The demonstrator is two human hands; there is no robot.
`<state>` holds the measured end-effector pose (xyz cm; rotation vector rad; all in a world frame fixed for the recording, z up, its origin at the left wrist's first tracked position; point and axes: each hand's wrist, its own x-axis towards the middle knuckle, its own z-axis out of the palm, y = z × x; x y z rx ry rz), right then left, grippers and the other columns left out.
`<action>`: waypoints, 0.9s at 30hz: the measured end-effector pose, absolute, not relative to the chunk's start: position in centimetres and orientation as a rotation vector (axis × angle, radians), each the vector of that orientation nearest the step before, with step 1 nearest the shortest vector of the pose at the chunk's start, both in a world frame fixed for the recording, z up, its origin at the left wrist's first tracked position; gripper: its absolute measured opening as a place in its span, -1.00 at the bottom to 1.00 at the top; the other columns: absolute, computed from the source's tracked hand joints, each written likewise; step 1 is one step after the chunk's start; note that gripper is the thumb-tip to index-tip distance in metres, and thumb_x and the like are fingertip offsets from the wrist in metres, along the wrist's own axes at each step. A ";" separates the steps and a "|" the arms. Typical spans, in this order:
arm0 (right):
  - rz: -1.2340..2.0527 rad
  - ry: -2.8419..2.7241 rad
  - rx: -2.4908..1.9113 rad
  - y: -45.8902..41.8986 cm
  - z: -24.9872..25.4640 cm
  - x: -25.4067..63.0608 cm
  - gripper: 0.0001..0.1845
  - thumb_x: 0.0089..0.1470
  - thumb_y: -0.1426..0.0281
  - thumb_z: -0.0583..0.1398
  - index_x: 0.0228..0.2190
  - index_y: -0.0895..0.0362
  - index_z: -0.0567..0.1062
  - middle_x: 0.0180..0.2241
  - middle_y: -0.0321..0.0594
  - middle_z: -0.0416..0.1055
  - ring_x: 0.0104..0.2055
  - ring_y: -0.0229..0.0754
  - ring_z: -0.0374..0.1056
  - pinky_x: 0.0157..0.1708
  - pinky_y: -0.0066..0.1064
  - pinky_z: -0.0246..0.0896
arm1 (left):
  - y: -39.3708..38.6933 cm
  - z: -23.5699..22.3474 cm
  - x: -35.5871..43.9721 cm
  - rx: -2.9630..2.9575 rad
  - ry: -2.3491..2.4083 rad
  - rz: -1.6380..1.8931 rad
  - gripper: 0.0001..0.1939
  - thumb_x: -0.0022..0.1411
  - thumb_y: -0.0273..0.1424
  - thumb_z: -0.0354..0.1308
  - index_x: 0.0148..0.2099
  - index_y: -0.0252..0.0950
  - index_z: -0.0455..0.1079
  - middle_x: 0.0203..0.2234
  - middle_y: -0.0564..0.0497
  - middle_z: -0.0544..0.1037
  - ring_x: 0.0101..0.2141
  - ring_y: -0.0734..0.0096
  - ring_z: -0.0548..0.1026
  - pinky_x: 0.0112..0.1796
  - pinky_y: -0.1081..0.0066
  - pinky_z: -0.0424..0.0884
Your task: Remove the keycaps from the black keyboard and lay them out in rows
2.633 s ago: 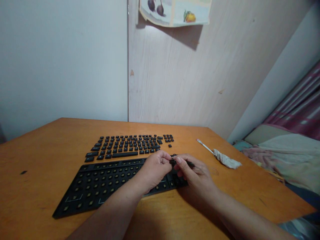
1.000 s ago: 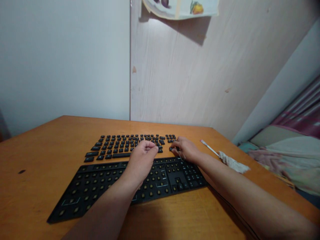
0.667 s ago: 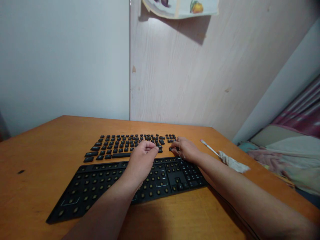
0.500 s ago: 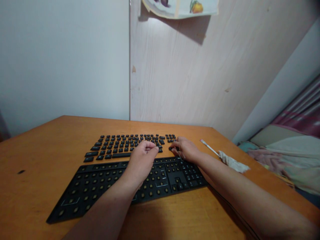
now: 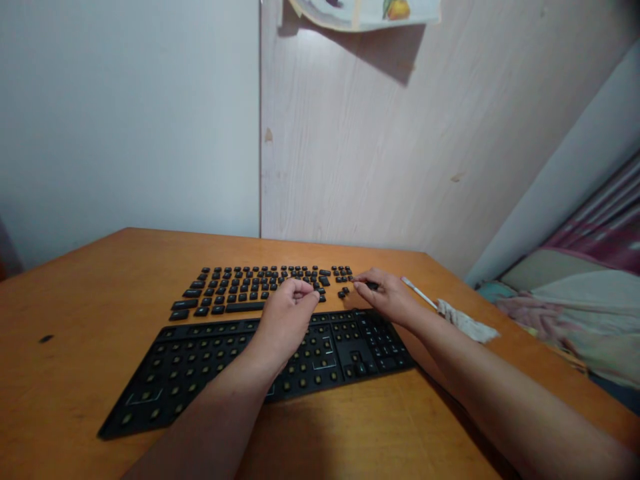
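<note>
One wooden table (image 5: 100, 280); pale walls (image 5: 130, 120) behind; bedding (image 5: 565, 287) at right.

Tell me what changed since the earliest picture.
The hands parted: bare left hand moved left, bare right hand forward, still holding a dark object. A second small black keycap now sits beside the lone one. The long black keyboard base and white-handled brush stayed put.

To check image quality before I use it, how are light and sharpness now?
Head view: shadow on the wall below the picture sheet, dark upper-right corner; head view: labels on loose keycaps mostly too soft to read.
</note>
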<state>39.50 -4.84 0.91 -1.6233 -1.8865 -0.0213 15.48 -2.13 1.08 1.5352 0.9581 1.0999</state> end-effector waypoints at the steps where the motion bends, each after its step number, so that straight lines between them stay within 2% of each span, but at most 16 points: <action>1: 0.027 -1.826 -1.592 -5.4 1.2 39.1 -0.80 0.15 0.32 0.15 -0.31 0.12 0.56 -0.35 -0.19 0.48 -0.28 -0.17 0.38 -0.25 -0.37 0.22 | -2.2 1.1 15.5 1.543 0.956 1.098 -0.81 0.14 -0.28 0.18 -0.26 -0.30 0.42 -0.43 0.04 0.49 -0.37 0.36 0.44 -0.30 0.40 0.32; 5: 0.210 -1.672 -1.596 -8.3 2.8 37.2 -0.86 0.08 0.33 0.19 -0.46 0.12 0.46 -0.50 -0.32 0.37 -0.43 -0.26 0.27 -0.41 -0.44 0.15 | -2.4 1.1 15.7 1.623 0.948 1.082 -0.83 0.14 -0.29 0.18 -0.28 -0.29 0.41 -0.43 0.04 0.50 -0.37 0.36 0.45 -0.30 0.39 0.33; 10: 0.572 -1.551 -1.609 -11.7 3.7 35.3 -0.72 0.03 0.19 0.26 -0.50 0.14 0.41 -0.56 -0.35 0.30 -0.50 -0.31 0.17 -0.50 -0.47 0.05 | -2.7 0.8 15.9 1.796 0.918 1.018 -0.87 0.16 -0.31 0.15 -0.31 -0.27 0.41 -0.44 0.04 0.51 -0.38 0.34 0.46 -0.31 0.37 0.34; 14: 0.787 -1.485 -1.586 -13.8 3.2 34.6 -0.60 0.07 0.06 0.23 -0.52 0.14 0.38 -0.59 -0.35 0.27 -0.54 -0.31 0.13 -0.54 -0.47 -0.01 | -2.8 0.2 16.0 1.949 0.877 0.979 -0.87 0.19 -0.31 0.12 -0.32 -0.24 0.43 -0.41 0.02 0.54 -0.35 0.30 0.48 -0.29 0.35 0.33; 27: 0.801 -1.435 -1.589 -15.7 1.2 33.1 -0.64 0.10 0.17 0.22 -0.58 0.10 0.29 -0.59 -0.36 0.22 -0.53 -0.30 0.08 -0.54 -0.45 -0.04 | -2.9 -0.7 16.3 2.142 0.847 0.912 -0.85 0.22 -0.30 0.08 -0.29 -0.24 0.43 -0.40 0.01 0.54 -0.34 0.30 0.48 -0.31 0.38 0.31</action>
